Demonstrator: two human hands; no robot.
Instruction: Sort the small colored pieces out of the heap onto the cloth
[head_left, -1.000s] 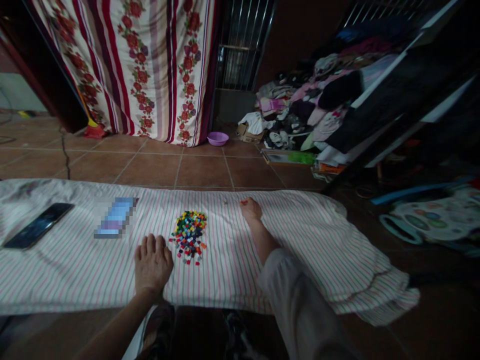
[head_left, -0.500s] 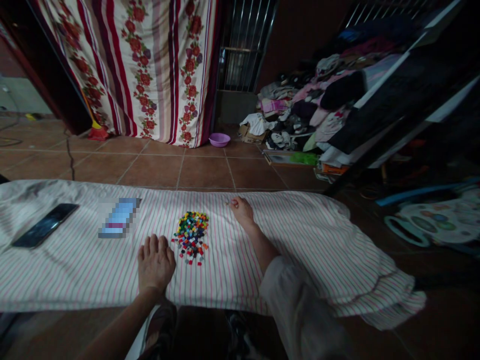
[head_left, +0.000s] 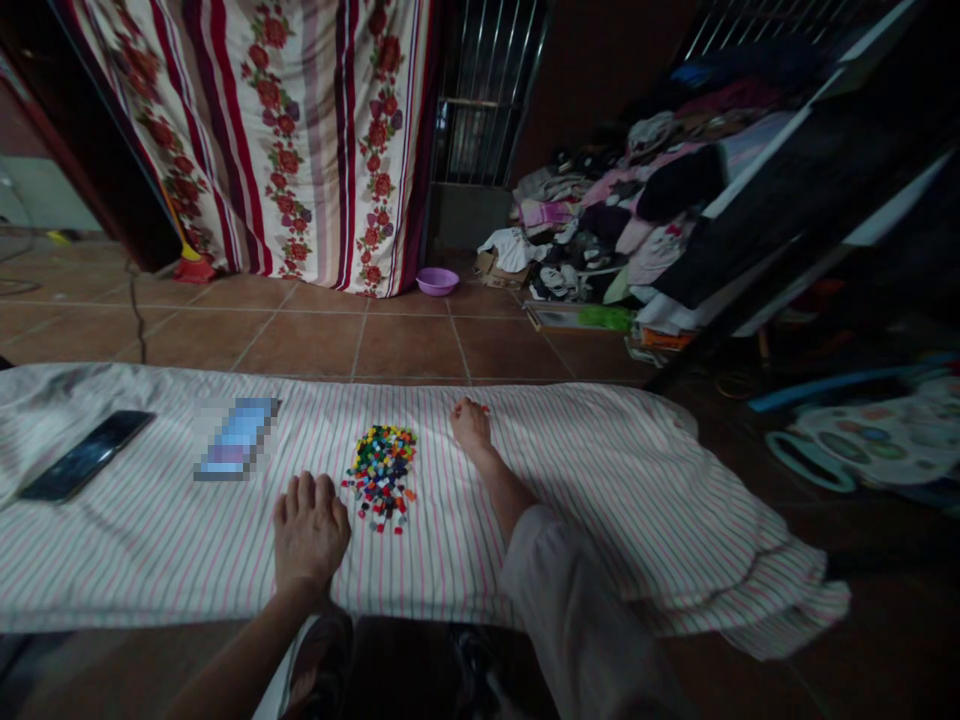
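A white, pink-and-green-striped cloth (head_left: 600, 500) is stretching under a loose heap of small multicoloured cubes (head_left: 382, 470). Beyond the heap, a red-and-white floral curtain (head_left: 315, 150) is hanging and a round purple basin (head_left: 437, 282) is sitting on brown floor tiles (head_left: 405, 342). Left of the heap, the left hand (head_left: 311, 530) is lying open, palm down, gripping nothing; right of the heap, the right hand (head_left: 472, 430) is curling, its hold unclear. It's edging nearer the heap than before, a tiny red piece (head_left: 486, 408) showing beside it.

Around the heap of small coloured cubes (head_left: 382, 470), the striped sheet (head_left: 420, 580) gives open passage at twelve and six o'clock, while the left hand (head_left: 311, 530) blocks eight and the right hand (head_left: 471, 428) blocks two.
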